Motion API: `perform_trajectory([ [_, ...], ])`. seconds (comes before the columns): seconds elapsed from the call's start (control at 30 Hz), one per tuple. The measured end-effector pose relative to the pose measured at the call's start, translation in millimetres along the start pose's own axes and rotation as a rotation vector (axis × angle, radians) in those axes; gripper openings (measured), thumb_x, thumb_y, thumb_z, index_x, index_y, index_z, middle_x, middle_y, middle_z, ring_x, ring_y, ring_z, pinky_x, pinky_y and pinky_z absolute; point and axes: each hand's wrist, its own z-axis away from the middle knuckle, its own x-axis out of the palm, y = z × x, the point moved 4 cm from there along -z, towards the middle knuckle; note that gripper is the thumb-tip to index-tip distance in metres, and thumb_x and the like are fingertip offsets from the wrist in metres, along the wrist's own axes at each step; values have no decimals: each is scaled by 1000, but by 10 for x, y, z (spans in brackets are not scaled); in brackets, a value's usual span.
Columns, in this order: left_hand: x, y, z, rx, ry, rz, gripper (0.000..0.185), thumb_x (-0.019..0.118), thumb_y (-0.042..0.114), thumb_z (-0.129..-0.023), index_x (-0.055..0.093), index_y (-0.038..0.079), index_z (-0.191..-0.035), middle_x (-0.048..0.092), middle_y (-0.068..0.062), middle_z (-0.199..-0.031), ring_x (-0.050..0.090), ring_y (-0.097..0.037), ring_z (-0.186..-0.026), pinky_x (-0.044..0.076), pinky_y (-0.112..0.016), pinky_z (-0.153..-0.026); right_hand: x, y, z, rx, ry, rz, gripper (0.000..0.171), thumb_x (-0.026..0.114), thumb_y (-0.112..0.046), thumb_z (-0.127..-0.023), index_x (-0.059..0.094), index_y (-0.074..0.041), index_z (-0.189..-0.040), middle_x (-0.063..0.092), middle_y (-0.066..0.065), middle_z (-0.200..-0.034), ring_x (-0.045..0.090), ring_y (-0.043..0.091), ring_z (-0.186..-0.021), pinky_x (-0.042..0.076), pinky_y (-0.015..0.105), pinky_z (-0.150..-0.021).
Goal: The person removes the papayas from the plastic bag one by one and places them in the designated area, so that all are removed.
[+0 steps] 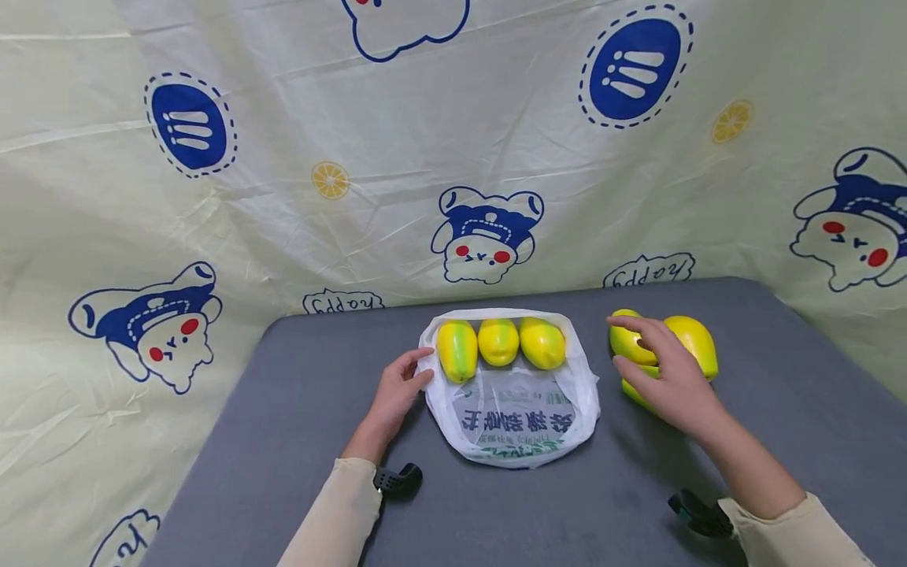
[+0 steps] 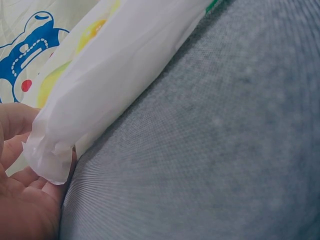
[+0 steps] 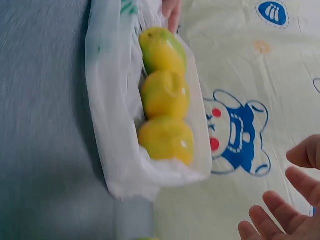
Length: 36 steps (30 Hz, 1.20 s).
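Observation:
A white plastic bag (image 1: 453,433) with dark print and green leaf marks lies spread with its mouth up. Inside it, along the far side, sit three yellow-green mango-like fruits (image 1: 498,342). My left hand (image 1: 397,396) holds the bag's left rim; in the left wrist view the white plastic (image 2: 110,75) runs between its thumb and fingers. To the bag's right, my right hand (image 1: 673,382) hovers over more of these fruits (image 1: 694,342), partly hiding them. Its fingers are spread with nothing between them, as the right wrist view also shows.
The grey table (image 1: 298,472) has its far edge just behind the bag and fruits. A pale cloth (image 1: 269,197) printed with cartoon figures hangs behind and beside it. Dark wrist cameras (image 1: 400,480) sit on both wrists, at the sleeve ends.

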Motion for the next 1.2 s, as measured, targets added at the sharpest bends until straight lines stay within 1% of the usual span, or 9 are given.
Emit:
perform_trajectory([
  [0.07, -13, -2, 8, -1, 5, 0, 39, 62, 12, -97, 61, 15, -136, 52, -10, -147, 53, -26, -127, 44, -45, -113, 85, -62, -42, 21, 3, -25, 47, 61, -9, -95, 51, -9, -141, 50, 18, -141, 49, 39, -125, 42, 65, -101],
  [0.23, -33, -12, 21, 9, 19, -15, 39, 62, 12, -97, 61, 14, -136, 53, -11, -147, 54, -26, -127, 45, -44, -112, 286, -139, -117, 34, 2, -74, 46, 59, -9, -97, 49, -6, -142, 50, 18, -142, 49, 38, -128, 42, 63, -105],
  [0.33, -30, -4, 12, 11, 16, -11, 40, 62, 11, -97, 60, 12, -137, 53, -12, -147, 54, -27, -128, 45, -45, -112, 383, -131, -160, 61, -22, -126, 46, 57, -11, -99, 46, -5, -144, 47, 20, -144, 46, 40, -132, 41, 64, -107],
  [0.43, -21, 8, 8, 15, 13, -10, 40, 62, 11, -97, 59, 10, -138, 53, -13, -147, 54, -27, -128, 44, -45, -112, 475, -106, -183, 115, -37, -172, 46, 56, -15, -100, 45, -7, -145, 45, 20, -147, 44, 40, -136, 39, 63, -110],
  [0.73, -6, 4, 11, 4, 10, -11, 39, 63, 14, -97, 62, 16, -135, 54, -9, -146, 53, -26, -129, 43, -45, -114, 723, 31, -168, 229, -20, -297, 43, 54, -20, -102, 48, -11, -144, 44, 15, -151, 41, 36, -137, 34, 60, -115],
  [0.9, -11, 9, 6, -2, 13, -18, 38, 63, 14, -97, 62, 16, -135, 54, -9, -146, 53, -26, -130, 43, -45, -114, 797, 83, -176, 261, 34, -297, 40, 53, -20, -102, 52, -11, -141, 48, 14, -149, 42, 34, -138, 34, 56, -117],
  [1.07, -5, 24, 9, -10, 6, -15, 39, 64, 15, -96, 62, 17, -135, 53, -8, -148, 52, -26, -131, 41, -45, -115, 814, 124, -155, 248, 116, -286, 36, 55, -15, -100, 58, -11, -136, 52, 14, -144, 44, 33, -138, 33, 56, -118],
  [1.13, -4, 29, 14, -3, 4, -17, 39, 64, 14, -97, 62, 16, -135, 53, -9, -148, 52, -27, -132, 41, -45, -115, 816, 149, -150, 244, 128, -282, 35, 55, -14, -99, 59, -11, -134, 51, 12, -146, 42, 32, -139, 31, 57, -118],
  [1.2, -7, 28, 15, -4, 4, -12, 39, 63, 14, -97, 62, 16, -135, 53, -9, -148, 52, -27, -132, 41, -45, -115, 819, 176, -146, 254, 120, -281, 35, 55, -14, -99, 59, -12, -134, 48, 11, -150, 39, 33, -143, 30, 59, -119],
])
